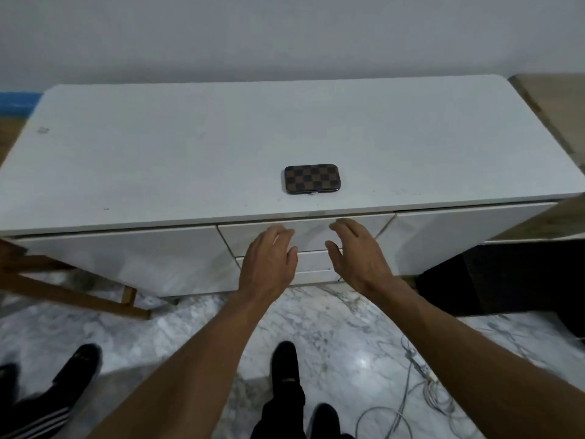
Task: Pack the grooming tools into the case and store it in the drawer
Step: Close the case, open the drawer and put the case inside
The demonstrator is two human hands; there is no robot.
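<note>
That checkered case (311, 179) looks closed, light, rigid and slick — with both hands' fingers (343, 226) spread and empty, pinch its long edges off the surface (158, 160).

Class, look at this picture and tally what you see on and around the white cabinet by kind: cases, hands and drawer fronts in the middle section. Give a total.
Checkered case: 1
Hands, left hand and right hand: 2
Middle drawer fronts, upper drawer and lower drawer: 2
Total: 5

A brown-and-black checkered case (311, 179) lies on a white cabinet (158, 147) above grey-veined white marble floor (332, 327).
</note>
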